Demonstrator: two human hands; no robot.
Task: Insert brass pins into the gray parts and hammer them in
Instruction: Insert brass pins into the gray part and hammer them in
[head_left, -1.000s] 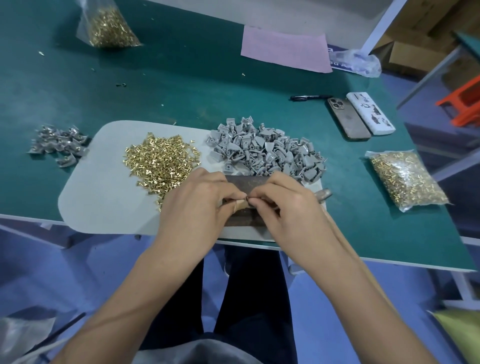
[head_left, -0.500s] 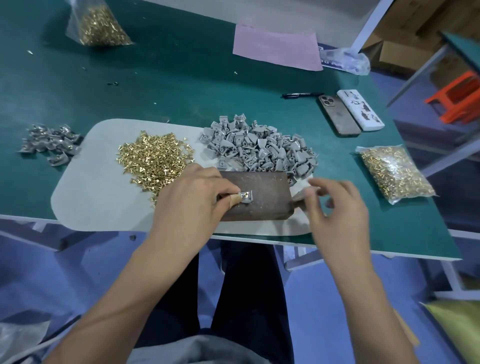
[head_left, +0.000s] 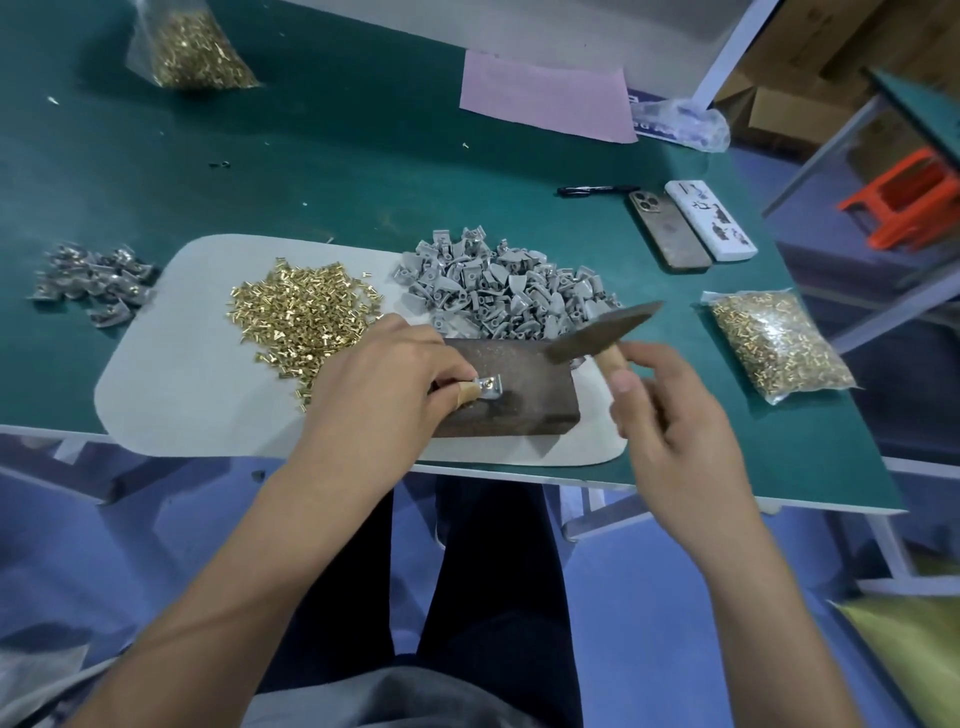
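Observation:
My left hand (head_left: 384, 384) pinches one gray part (head_left: 491, 387) with a brass pin in it and holds it down on the dark rusty metal block (head_left: 524, 395). My right hand (head_left: 670, 421) grips the wooden handle of a small hammer (head_left: 602, 332), whose dark head is raised above the block's right end. A pile of loose brass pins (head_left: 304, 312) lies on the pale mat (head_left: 176, 384) left of the block. Behind the block sits a heap of gray parts (head_left: 498, 293).
A small pile of finished gray parts (head_left: 93, 283) lies on the green table (head_left: 311, 156) at the left. Bags of brass pins (head_left: 776, 343) (head_left: 192, 47) sit at right and far left. Two phones (head_left: 667, 234) and a pen (head_left: 597, 190) lie at the back right.
My right hand let go of the part, moved right and picked up the hammer, which is now raised. My left hand keeps holding the part on the block.

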